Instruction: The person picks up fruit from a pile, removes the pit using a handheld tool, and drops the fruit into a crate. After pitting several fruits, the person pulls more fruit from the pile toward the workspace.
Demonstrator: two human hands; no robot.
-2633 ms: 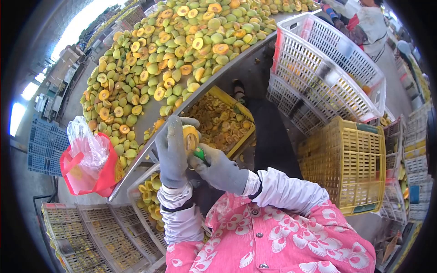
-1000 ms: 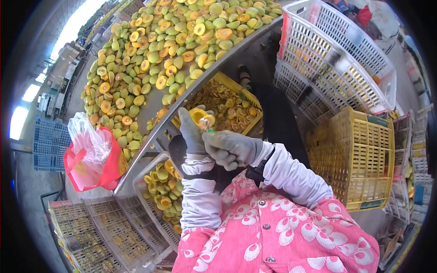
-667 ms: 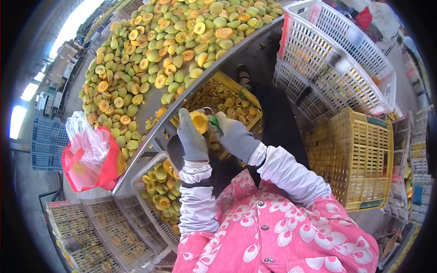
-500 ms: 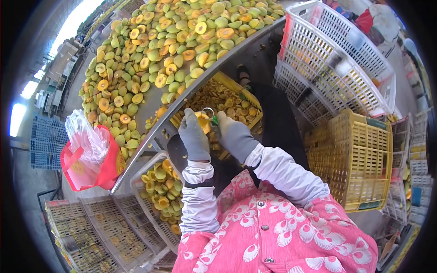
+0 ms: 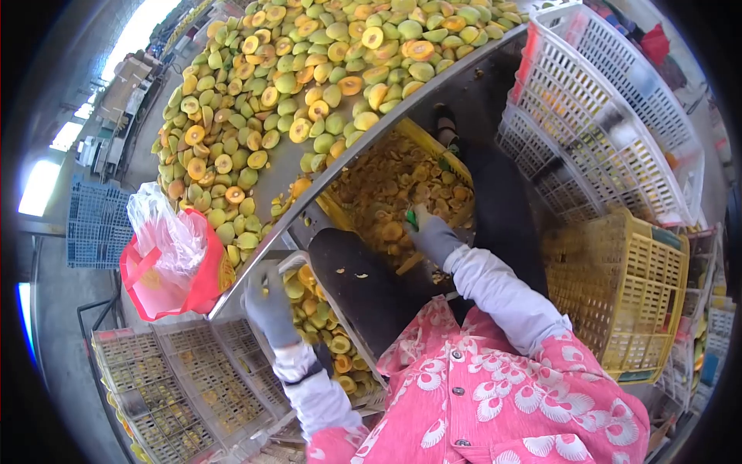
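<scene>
My right hand (image 5: 434,238), in a grey glove, is closed around a green-handled loop pitting tool (image 5: 413,220); its metal loop is hard to make out now. It hovers above a yellow crate (image 5: 334,213) of brownish-orange fruit scraps (image 5: 386,182). My left hand (image 5: 268,308), also gloved and slightly blurred, is at the left edge of a pale crate (image 5: 349,331) filled with halved green-orange fruit (image 5: 315,313). Its fingers look apart, and I see no fruit in them.
A metal table (image 5: 363,138) carries a big heap of halved fruit (image 5: 309,85). A red bag (image 5: 174,267) stands at its near left corner. White crates (image 5: 603,116) and a yellow crate (image 5: 618,286) stand to the right, grey crates (image 5: 182,387) at lower left.
My left hand has left the fruit half's former spot beside my right hand and swung left to the pale crate. The right hand keeps the tool. The view has shifted somewhat.
</scene>
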